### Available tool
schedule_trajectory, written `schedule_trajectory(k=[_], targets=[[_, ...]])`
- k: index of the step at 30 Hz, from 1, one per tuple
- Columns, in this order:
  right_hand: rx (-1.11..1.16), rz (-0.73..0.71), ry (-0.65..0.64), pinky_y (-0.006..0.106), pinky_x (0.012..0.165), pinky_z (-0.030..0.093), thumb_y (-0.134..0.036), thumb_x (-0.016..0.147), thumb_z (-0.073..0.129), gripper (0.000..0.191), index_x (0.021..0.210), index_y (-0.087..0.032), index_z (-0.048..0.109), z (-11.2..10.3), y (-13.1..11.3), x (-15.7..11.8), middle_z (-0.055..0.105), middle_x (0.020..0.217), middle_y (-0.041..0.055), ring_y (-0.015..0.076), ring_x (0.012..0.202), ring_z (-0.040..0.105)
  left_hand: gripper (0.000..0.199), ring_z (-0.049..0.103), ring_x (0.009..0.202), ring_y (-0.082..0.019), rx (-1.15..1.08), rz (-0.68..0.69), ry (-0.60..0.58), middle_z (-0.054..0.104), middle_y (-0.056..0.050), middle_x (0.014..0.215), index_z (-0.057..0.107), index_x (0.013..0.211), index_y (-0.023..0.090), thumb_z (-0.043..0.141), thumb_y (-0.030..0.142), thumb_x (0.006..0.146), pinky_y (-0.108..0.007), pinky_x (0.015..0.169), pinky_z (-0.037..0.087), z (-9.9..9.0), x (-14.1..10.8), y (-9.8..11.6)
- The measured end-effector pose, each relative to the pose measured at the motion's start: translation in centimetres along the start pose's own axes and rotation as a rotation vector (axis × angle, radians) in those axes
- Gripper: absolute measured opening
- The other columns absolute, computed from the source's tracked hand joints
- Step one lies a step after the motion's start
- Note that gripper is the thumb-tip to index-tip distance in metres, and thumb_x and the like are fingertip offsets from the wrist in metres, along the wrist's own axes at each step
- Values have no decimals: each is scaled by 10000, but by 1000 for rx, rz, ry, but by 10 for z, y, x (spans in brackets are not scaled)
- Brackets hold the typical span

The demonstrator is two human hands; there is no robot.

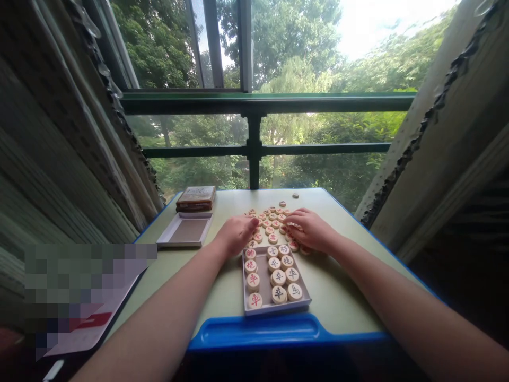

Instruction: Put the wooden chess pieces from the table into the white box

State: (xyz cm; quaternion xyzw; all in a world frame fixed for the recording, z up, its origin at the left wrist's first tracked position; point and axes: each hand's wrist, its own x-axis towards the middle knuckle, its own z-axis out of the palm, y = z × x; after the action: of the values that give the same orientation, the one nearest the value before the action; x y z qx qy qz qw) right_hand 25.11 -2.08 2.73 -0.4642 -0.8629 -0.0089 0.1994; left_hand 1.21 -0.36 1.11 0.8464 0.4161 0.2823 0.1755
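Note:
Loose round xiangqi pieces (272, 239) lie in a heap on the table, marked with red or black characters. At the left side of the heap my left hand (238, 233) rests with its thumb out and its other fingers partly hidden; nothing shows in its grasp. My right hand (312, 228) reaches in from the right, its fingers apart and touching the pieces at the edge. Nearer to me is a shallow open box (262, 303). It holds a column of red-marked pieces (253, 282) on the left and two columns of black-marked pieces (279, 277) on the right.
A shallow box lid or tray (192, 245) lies at the left, with a flat brown box (196, 198) behind it. One piece (295, 195) sits apart at the far edge. The table (350, 297) has a blue rim. Curtains and a green-railed window (254, 103) surround it.

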Motion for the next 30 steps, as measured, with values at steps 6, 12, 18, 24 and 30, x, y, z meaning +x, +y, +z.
schedule_trajectory(k=[6,12,18,24,30], targets=[[28,-38,-57,394,877,410,-231,835,465,267,959,-222,702,-2,-5,-8,650,1044,61,222,966,517,799,558,1071,-247,-216,-11,96,657,-117,1064,679,1000,140,78,641,837,-367,945,390,-1,-2,4],[54,-23,-57,383,872,394,-209,792,518,249,964,-219,697,-2,-8,-10,643,1008,65,222,952,497,825,472,1184,-253,-200,8,30,655,-115,1082,702,959,143,74,660,824,-402,1023,315,-2,-2,8],[57,-14,-37,354,810,395,-300,819,539,208,915,-231,710,4,-7,-9,651,923,66,203,864,492,847,387,1259,-240,-135,56,-103,673,-71,1060,716,914,199,-7,632,833,-441,1081,173,-1,-1,19],[45,31,25,337,812,394,-221,819,534,192,903,-193,704,5,-8,-8,663,929,74,197,856,495,815,326,1293,-264,-54,28,-278,647,-28,1121,696,969,248,-30,598,848,-509,1074,65,-4,0,33],[64,10,-25,331,823,382,-201,799,533,198,874,-203,716,4,-8,-11,661,886,60,189,846,504,851,343,1275,-282,-61,17,-267,653,-53,1101,705,954,235,-28,645,818,-502,1076,59,-7,-2,29]])
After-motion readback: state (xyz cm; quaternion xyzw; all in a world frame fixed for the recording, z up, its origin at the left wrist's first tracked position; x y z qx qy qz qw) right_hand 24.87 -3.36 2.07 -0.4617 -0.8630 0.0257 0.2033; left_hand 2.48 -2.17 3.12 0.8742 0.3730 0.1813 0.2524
